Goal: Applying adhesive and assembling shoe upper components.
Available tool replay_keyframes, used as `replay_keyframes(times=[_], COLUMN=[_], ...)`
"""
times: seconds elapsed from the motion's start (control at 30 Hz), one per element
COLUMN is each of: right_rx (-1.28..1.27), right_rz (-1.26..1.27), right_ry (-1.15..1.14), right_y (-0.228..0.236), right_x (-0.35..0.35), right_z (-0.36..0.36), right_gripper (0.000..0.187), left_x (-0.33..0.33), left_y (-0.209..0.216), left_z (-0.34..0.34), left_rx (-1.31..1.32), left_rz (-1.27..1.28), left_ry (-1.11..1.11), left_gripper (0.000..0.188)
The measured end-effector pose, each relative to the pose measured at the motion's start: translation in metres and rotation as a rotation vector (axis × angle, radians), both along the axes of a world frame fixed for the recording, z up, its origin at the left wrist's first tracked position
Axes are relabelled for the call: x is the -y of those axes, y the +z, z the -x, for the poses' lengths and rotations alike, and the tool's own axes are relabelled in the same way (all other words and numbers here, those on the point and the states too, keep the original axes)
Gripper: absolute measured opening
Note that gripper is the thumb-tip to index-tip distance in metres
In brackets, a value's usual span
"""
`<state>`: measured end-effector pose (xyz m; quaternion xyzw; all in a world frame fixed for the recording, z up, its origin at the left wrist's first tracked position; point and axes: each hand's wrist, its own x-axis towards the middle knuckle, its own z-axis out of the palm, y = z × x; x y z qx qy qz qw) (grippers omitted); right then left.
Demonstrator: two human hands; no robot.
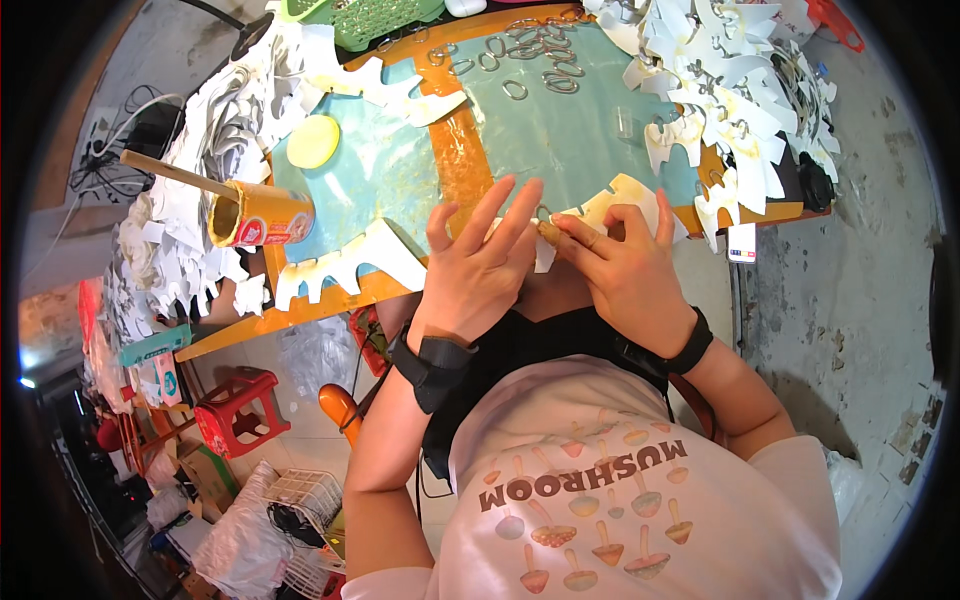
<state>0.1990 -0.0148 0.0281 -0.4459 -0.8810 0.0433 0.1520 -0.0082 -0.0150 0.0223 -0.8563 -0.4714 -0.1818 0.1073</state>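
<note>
Using the yellow can (278, 218) on the desk (230, 335) as reference. Work in hand: a white strip (622, 190) with a yellowed edge, well right of the can at the desk's near edge, partly covered by the hands. Looks like a metal ring (543, 213) sits right where the fingers meet; can't tell if it's threaded on or just held alongside. Right hand (625, 265): grip narrow, fingers bunched onto the strip, thumb mostly hidden. Tan bit at its fingertips, could be a wrap or a separate thing. Left hand (480, 255): fingers fanned over the near end, thumb out of sight, so can't tell whether that grip holds anything. Progress, my read: this piece is mid-step, ring not clearly seated. Heap of white pieces (715, 85) far right of the can has rings among it, so probably the done side. Left to do, I'd guess: the stack of white cutouts (235, 110) beyond the can, plus the scalloped piece (350, 265) just right of it on the near side; no rings visible on that one. Plenty of loose rings (515, 90) beyond and right of the can. No count possible, too much overlap.
</note>
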Motion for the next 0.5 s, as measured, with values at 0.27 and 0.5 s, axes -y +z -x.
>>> replay_keyframes(times=[0.27, 0.5], right_rx=[-0.607, -0.43], right_rz=[0.191, 0.017], right_ry=[-0.196, -0.052], right_y=[-0.006, 0.025], right_x=[-0.018, -0.043], right_z=[-0.008, -0.004], right_gripper=[0.025, 0.021], left_x=[0.008, 0.008], left_y=[-0.01, -0.015], left_z=[-0.001, -0.001], left_rx=[0.045, 0.075], left_rz=[-0.023, -0.068], left_ry=[0.042, 0.047], left_gripper=[0.032, 0.029])
